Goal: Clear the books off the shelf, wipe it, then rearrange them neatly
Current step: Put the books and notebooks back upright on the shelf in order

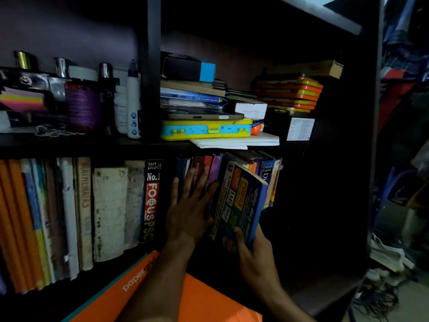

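From the head view, the person stands before the dark wooden bookshelf (148, 145). The left hand (189, 210) lies flat with fingers spread against the upright row of books (199, 168) on the lower board, probably to keep them from falling. The right hand (250, 247) grips the bottom edge of a thick blue paperback with yellow and orange labels (241, 201), tilted out near the right end of that row; I judge it is being put in or pulled out. An orange "papergrid" notebook (130, 284) lies below, under the left forearm.
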A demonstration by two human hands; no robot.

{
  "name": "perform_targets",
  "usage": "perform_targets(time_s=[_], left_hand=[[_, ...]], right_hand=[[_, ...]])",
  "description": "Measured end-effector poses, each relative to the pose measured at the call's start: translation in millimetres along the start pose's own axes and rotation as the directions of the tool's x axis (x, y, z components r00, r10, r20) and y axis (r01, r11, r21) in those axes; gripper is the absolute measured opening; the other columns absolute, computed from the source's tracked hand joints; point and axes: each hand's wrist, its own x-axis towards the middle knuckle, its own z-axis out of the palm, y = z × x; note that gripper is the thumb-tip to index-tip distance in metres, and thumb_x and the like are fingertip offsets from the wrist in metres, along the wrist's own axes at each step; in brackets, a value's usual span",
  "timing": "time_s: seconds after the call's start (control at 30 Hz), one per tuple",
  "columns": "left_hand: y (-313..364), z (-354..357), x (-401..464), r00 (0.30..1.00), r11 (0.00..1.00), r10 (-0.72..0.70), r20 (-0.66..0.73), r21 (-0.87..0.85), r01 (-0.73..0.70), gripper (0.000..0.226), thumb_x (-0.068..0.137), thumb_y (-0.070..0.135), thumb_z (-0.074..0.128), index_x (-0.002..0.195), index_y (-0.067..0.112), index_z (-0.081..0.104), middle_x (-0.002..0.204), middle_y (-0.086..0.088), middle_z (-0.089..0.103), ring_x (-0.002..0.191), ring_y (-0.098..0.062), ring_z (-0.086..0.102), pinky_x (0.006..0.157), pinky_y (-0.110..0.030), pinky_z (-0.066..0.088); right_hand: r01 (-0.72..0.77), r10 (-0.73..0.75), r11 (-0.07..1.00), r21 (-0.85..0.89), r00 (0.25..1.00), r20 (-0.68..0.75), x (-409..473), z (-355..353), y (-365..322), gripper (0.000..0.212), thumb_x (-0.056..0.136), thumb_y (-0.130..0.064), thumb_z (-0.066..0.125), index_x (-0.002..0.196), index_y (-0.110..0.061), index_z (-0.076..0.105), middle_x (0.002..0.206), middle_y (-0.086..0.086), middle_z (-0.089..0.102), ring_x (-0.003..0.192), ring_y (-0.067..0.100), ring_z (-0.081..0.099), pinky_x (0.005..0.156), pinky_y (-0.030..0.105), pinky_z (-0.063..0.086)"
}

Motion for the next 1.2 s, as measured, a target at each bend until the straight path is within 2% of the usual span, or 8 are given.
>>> perform_targets(time_s=[0.17,0.3,0.4,0.53,0.73,0.9,1.1,1.2], left_hand=[[0.9,-0.2,2.0,0.994,0.998,-0.022,0.106,0.069,0.014,0.111,0.075,0.072,0.068,0.157,0.039,0.003,0.164,0.001,-0.034,0.147,-0.029,-0.039,0.114,-0.055,-0.030],[-2.1,3.3,-3.4,0.997,1.000,0.014,-0.073,0.005,-0.013,0.094,0.075,0.070,0.068,0.155,0.031,0.039,0.171,-0.005,0.011,0.157,-0.031,-0.007,0.123,-0.057,-0.010],[-2.0,3.4,-2.7,0.994,0.999,0.027,-0.108,0.035,-0.023,0.097,0.069,0.065,0.078,0.152,0.028,0.045,0.170,-0.006,0.015,0.157,-0.032,-0.005,0.124,-0.057,-0.007],[-2.4,4.4,-3.0,0.988,0.999,0.037,-0.151,0.013,-0.035,0.097,0.065,0.051,0.086,0.150,0.025,0.048,0.170,-0.006,0.015,0.157,-0.032,-0.001,0.125,-0.056,-0.005],[-2.0,4.3,-1.8,0.990,0.999,0.035,-0.137,0.004,-0.035,0.089,0.075,0.054,0.076,0.154,0.030,0.042,0.171,-0.002,0.012,0.157,-0.031,0.001,0.125,-0.054,-0.007],[0.1,0.5,-3.1,0.996,1.000,0.016,-0.086,0.000,-0.016,0.108,0.062,0.054,0.088,0.155,0.033,0.038,0.171,-0.001,0.009,0.158,-0.031,-0.001,0.125,-0.056,-0.004],[0.2,1.7,-4.2,0.993,1.000,0.023,-0.112,-0.007,-0.024,0.104,0.071,0.053,0.083,0.159,0.035,0.030,0.171,-0.001,0.007,0.158,-0.031,-0.001,0.125,-0.055,-0.006],[0.2,1.5,-4.7,0.990,1.000,0.023,-0.137,-0.014,-0.025,0.093,0.080,0.054,0.077,0.159,0.035,0.030,0.171,-0.001,0.009,0.158,-0.030,0.000,0.125,-0.054,-0.007]], right_hand=[[0.002,0.001,0.998,-0.068,0.999,0.043,12.4,-8.4,4.6,0.050,0.099,-0.038,0.050,0.146,-0.023,0.045,0.126,-0.014,0.064,0.106,-0.011,0.063,0.077,0.011,0.055],[-0.009,0.017,0.996,-0.090,0.996,0.084,34.4,-5.1,-1.1,0.032,0.105,-0.025,0.052,0.136,-0.032,0.048,0.115,-0.014,0.066,0.096,-0.008,0.066,0.071,0.014,0.056],[0.018,-0.014,0.988,-0.152,0.999,0.030,61.1,13.9,-2.1,0.025,0.103,-0.030,0.053,0.127,-0.036,0.047,0.117,-0.008,0.065,0.104,0.009,0.066,0.083,0.032,0.056],[-0.034,0.038,0.891,-0.454,0.999,0.001,85.8,36.4,-5.8,0.039,0.102,-0.050,0.047,0.128,-0.024,0.034,0.120,0.004,0.063,0.104,0.033,0.065,0.072,0.035,0.038],[0.037,-0.019,0.966,-0.257,0.997,0.072,57.7,19.7,15.6,0.036,0.093,-0.039,0.069,0.103,-0.029,0.036,0.075,-0.006,0.057,0.060,0.004,0.055,0.052,0.015,0.038],[0.069,0.021,0.916,-0.396,0.976,0.217,73.5,15.4,34.5,0.037,0.092,-0.034,0.073,0.108,-0.027,0.040,0.084,-0.011,0.059,0.064,0.002,0.056,0.053,0.013,0.039],[0.026,0.096,0.752,-0.658,0.984,0.149,96.8,23.4,38.8,0.041,0.084,-0.058,0.072,0.077,-0.024,0.048,0.072,-0.008,0.056,0.069,0.014,0.057,0.053,0.029,0.038],[-0.036,0.097,0.882,-0.470,0.990,0.105,87.6,22.3,40.7,0.045,0.078,-0.061,0.077,0.071,-0.021,0.057,0.068,-0.003,0.063,0.061,0.011,0.061,0.053,0.034,0.047]])
